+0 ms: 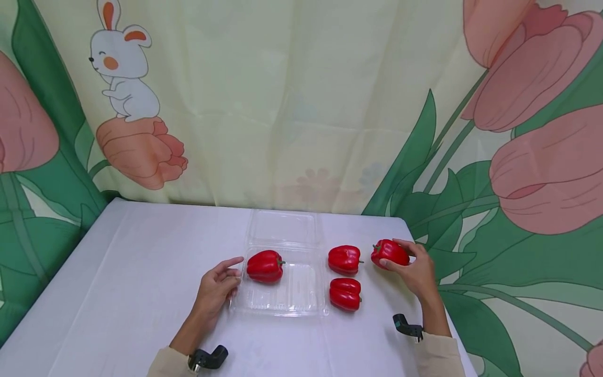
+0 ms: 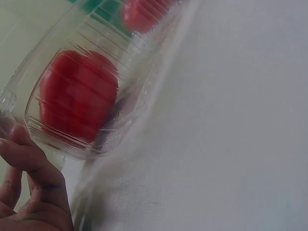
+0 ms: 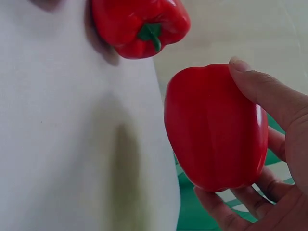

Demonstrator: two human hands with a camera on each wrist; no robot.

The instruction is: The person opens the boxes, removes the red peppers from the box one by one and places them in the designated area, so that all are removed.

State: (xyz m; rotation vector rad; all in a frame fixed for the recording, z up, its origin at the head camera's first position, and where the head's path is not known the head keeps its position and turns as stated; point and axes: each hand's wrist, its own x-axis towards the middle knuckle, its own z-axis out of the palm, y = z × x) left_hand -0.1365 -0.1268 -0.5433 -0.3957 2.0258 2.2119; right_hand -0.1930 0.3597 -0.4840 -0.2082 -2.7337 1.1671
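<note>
Right hand (image 1: 418, 269) clamped on a red bell pepper (image 1: 389, 254), thumb on one side and fingers on the other; this pepper sits just ahead of the palm, near the desk's (image 1: 141, 293) right edge, stem pointing leftward. Left hand (image 1: 215, 288) at the left rim of a clear plastic clamshell container (image 1: 303, 293), fingertips touching it; cannot tell whether they pinch the rim. Container's lid (image 1: 282, 229) lies open on the far side. One pepper (image 1: 265, 266) rests in the base's left part, just beside the left fingertips. Between container and right hand: far pepper (image 1: 343, 260), near pepper (image 1: 345, 294).
</note>
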